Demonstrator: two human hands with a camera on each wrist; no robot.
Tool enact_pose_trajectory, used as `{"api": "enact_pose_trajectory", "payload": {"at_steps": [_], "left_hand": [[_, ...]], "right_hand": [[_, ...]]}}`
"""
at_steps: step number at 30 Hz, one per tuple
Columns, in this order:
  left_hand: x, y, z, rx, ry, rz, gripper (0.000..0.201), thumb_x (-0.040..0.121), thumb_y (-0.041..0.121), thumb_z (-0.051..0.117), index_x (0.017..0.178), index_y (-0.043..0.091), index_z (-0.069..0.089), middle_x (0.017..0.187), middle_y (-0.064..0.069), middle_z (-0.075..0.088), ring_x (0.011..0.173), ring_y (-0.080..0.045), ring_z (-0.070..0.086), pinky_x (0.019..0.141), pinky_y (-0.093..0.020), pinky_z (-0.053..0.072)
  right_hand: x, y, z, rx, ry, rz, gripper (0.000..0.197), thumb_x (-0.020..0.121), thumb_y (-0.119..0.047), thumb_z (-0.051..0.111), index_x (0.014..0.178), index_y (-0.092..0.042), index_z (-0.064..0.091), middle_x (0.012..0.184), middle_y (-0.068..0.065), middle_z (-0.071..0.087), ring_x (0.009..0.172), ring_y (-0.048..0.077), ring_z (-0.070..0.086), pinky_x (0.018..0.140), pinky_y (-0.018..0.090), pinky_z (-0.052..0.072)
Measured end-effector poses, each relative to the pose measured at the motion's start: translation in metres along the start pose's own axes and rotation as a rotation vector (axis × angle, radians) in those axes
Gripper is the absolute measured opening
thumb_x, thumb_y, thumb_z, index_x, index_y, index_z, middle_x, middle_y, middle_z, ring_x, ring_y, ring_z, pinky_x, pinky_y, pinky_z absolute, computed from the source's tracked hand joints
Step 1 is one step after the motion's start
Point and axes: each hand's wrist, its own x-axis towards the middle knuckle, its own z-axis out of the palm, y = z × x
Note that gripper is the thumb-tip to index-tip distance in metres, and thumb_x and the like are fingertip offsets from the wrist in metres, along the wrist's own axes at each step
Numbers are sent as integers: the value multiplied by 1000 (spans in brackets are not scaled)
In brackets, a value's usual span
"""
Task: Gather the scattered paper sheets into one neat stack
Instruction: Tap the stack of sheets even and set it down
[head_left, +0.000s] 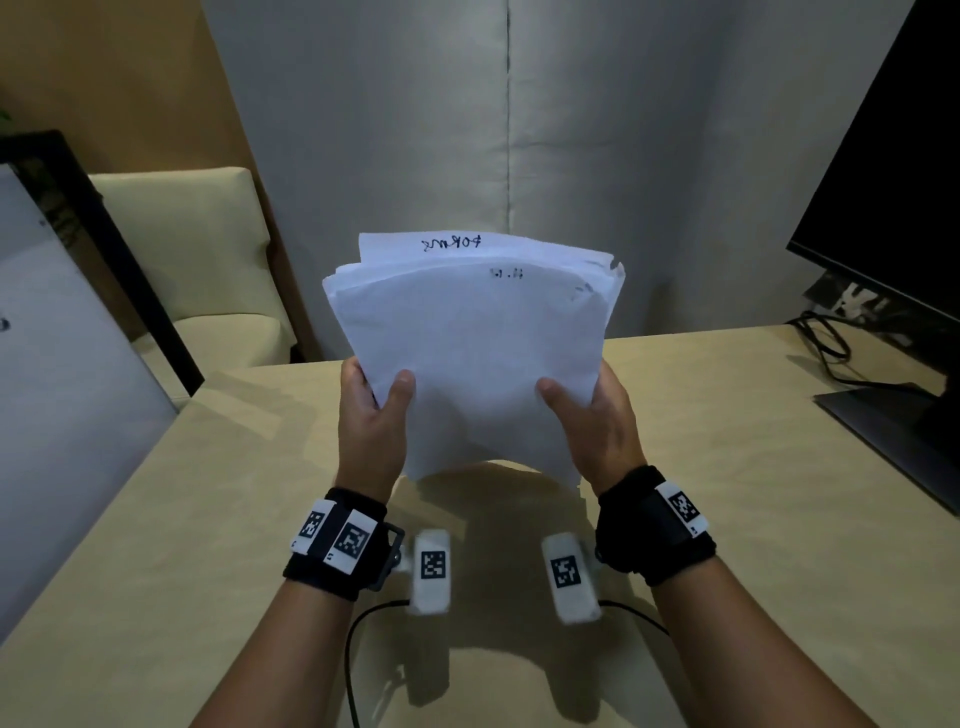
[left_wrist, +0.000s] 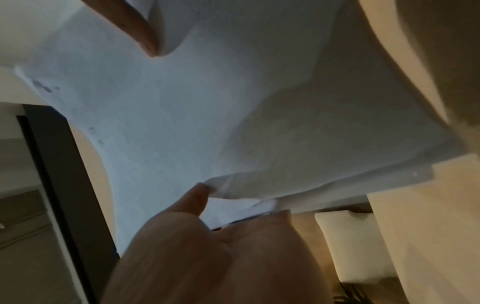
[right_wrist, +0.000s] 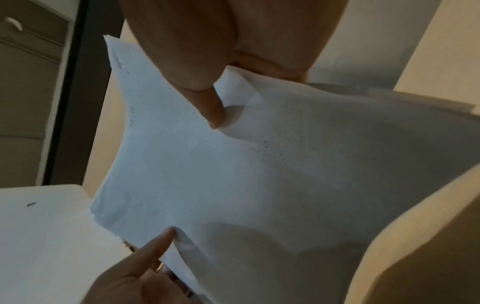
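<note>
A stack of white paper sheets (head_left: 472, 353) stands upright above the beige table (head_left: 197, 545), held between both hands. My left hand (head_left: 376, 400) pinches its lower left side, thumb in front and fingers behind. On the lower right side my right hand (head_left: 576, 402) grips the same way. The top edges are uneven and fanned, and the rear sheet carries handwriting. The bottom edge arches just above the tabletop. In the left wrist view the sheets (left_wrist: 207, 113) fill the frame above my left hand (left_wrist: 221, 207). The right wrist view shows my right hand (right_wrist: 221, 98) pinching the paper (right_wrist: 233, 174).
A dark monitor (head_left: 883, 182) on a flat base (head_left: 893, 431) stands at the right, with cables (head_left: 826, 343) behind it. A cream chair (head_left: 208, 270) sits beyond the table's left corner. A white panel (head_left: 62, 389) leans at the left. A grey curtain hangs behind.
</note>
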Motion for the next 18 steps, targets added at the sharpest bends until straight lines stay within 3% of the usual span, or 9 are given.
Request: {"api": "enact_pose_trajectory", "payload": {"at_steps": [2, 5, 10, 13, 15, 18], "left_hand": [[-2, -5, 0, -3, -25, -48, 32, 97, 23, 61, 123, 21, 42, 115, 6, 59, 105, -10, 59, 86, -32, 52], [-6, -9, 4, 35, -46, -81, 32, 98, 27, 60, 124, 23, 41, 109, 15, 56, 101, -4, 56, 73, -23, 46], [-6, -6, 11, -11, -14, -103, 32, 101, 28, 55, 130, 21, 44, 114, 15, 60, 105, 0, 57, 78, -20, 47], [-6, -6, 9, 1, -7, -73, 35, 100, 27, 56, 131, 15, 45, 120, 4, 61, 108, -10, 60, 79, -25, 49], [-6, -10, 7, -3, -7, -89, 35, 99, 28, 59, 128, 15, 43, 119, 3, 59, 107, -12, 59, 76, -25, 47], [-6, -12, 8, -33, -11, -94, 47, 94, 39, 60, 133, 19, 41, 123, 4, 58, 107, -8, 58, 77, -23, 47]], "right_hand": [[-1, 9, -1, -47, 28, 32, 39, 80, -31, 66, 118, -24, 62, 109, -10, 69, 100, 8, 64, 76, 24, 51], [-2, 20, -1, -61, 41, 89, 45, 78, -35, 67, 121, -22, 61, 113, -5, 68, 103, 14, 64, 81, 32, 52], [4, 12, 4, -23, 77, 104, 30, 91, -24, 63, 122, -22, 61, 112, -9, 69, 99, 7, 65, 77, 23, 52], [4, 9, 3, -60, 70, 81, 30, 91, -25, 61, 121, -22, 61, 110, -10, 68, 98, 4, 63, 73, 20, 50], [4, 12, 1, -62, 76, 115, 28, 92, -20, 61, 120, -21, 60, 108, -12, 67, 96, 3, 62, 72, 22, 47], [5, 13, 1, -39, 73, 142, 36, 86, -27, 62, 121, -23, 57, 112, -8, 65, 101, 10, 62, 74, 27, 50]]}}
